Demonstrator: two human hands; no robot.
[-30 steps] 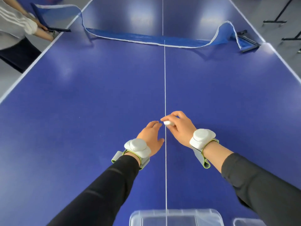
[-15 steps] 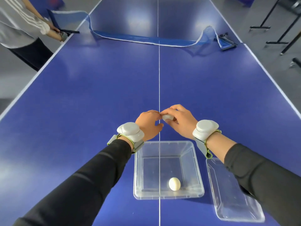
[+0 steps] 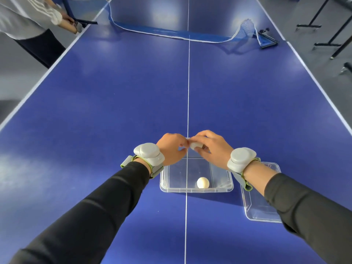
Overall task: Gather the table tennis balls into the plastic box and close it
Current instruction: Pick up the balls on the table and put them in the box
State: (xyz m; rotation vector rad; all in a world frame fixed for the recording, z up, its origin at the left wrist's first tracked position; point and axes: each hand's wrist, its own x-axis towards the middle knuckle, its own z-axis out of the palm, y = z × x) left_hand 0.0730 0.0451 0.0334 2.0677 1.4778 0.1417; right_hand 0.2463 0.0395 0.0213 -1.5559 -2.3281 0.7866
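Observation:
A clear plastic box (image 3: 227,184) stands open on the blue table, on the white centre line. One white ball (image 3: 202,182) lies inside it near the front wall. My right hand (image 3: 211,148) pinches another white ball (image 3: 194,145) above the box's far edge. My left hand (image 3: 172,149) is right beside it with fingers curled towards the ball; whether it touches the ball or holds anything is hidden. The clear lid (image 3: 257,210) lies flat to the right of the box, partly under my right forearm.
The slack blue net (image 3: 171,33) lies across the table's far end with a clamp (image 3: 266,41) at the right. A person (image 3: 28,21) stands at the far left corner. Black metal stands (image 3: 323,25) are on the floor beyond the right edge.
My view has tilted down, bringing the box and lid into sight. Both hands have drawn back towards me with the ball and are now over the box's far edge.

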